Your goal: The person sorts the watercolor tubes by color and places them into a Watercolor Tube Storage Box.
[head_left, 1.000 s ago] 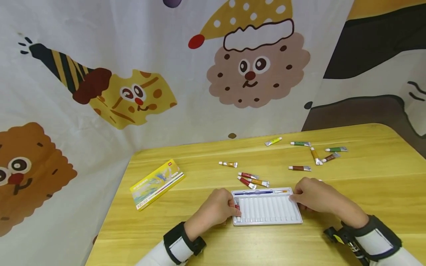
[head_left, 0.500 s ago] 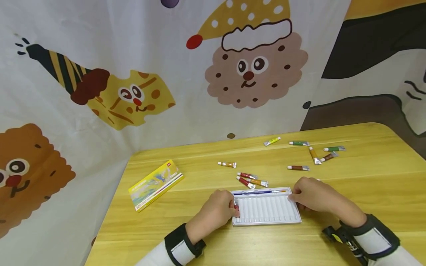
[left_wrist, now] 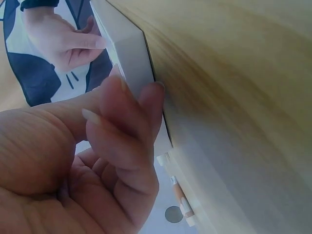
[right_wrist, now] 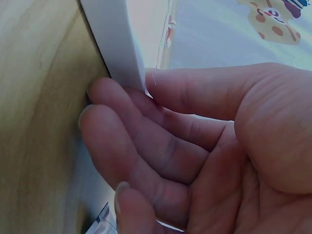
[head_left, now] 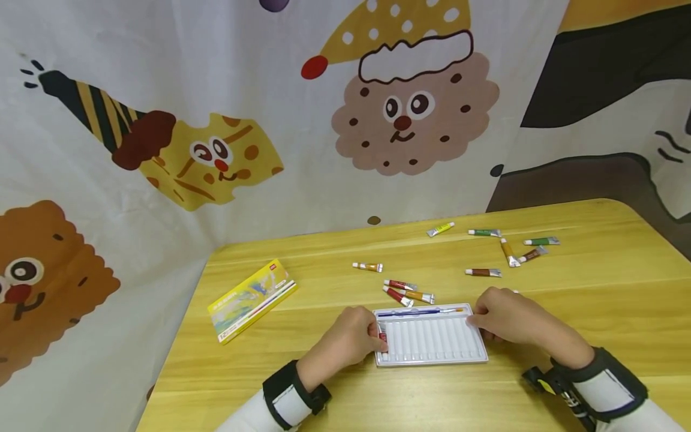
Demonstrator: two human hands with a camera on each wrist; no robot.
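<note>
A white plastic paint tray lies on the table in front of me, with a row of narrow slots. A blue paintbrush rests in its back groove. In the leftmost slot sits a red paint tube, partly covered by my left thumb. My left hand grips the tray's left edge, its fingers curled at the side wall in the left wrist view. At the opposite end my right hand pinches the right edge, thumb on the rim and fingers against the side in the right wrist view.
Two red tubes and an ochre tube lie just behind the tray. Farther back are a yellow tube, a brown tube and several others. A yellow paint box lies at the left. A printed curtain hangs behind the table.
Both hands keep their hold on the tray, and the tubes stay where they were. The whole view shifts slightly.
</note>
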